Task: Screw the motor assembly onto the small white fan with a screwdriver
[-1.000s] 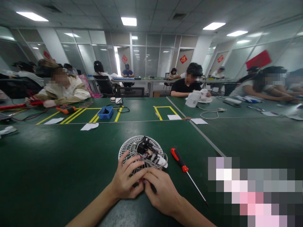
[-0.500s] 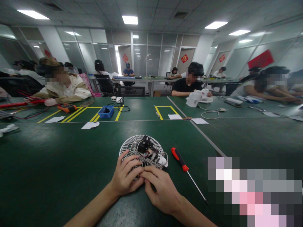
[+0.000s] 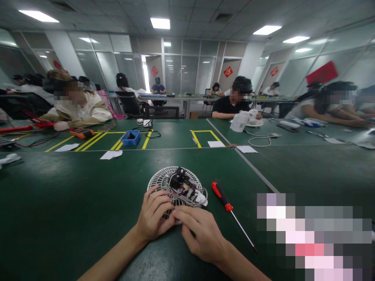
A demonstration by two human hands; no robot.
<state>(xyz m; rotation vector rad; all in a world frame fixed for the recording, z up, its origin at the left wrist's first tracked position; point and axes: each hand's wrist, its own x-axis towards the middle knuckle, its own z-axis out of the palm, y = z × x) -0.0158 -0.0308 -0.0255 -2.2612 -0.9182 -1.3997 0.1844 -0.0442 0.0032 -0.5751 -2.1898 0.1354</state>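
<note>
A round white fan grille (image 3: 159, 177) lies on the green table in front of me, with a black motor (image 3: 177, 178), wires and a coiled grey cord (image 3: 191, 201) on top. My left hand (image 3: 155, 214) grips the near left of the grille, its fingers curled over the ribs and its thumb toward the near rim. At that near rim the fingertips of my right hand (image 3: 202, 232) are pinched together, close to the left thumb; what they hold is hidden. To the right lies a screwdriver (image 3: 224, 197) with a red and black handle, its tip pointing toward me.
Beyond the grille stand a blue bin (image 3: 131, 138) and an orange meter (image 3: 82, 133). Paper sheets (image 3: 111, 155) and yellow tape outlines mark the table. Across it, a person in black (image 3: 231, 105) handles white fan parts (image 3: 239, 121). A blurred patch covers the lower right.
My right hand has shifted slightly right and down, and its fingers are drawn closer together. The left hand's fingers have moved a little. The grille and screwdriver stay in place.
</note>
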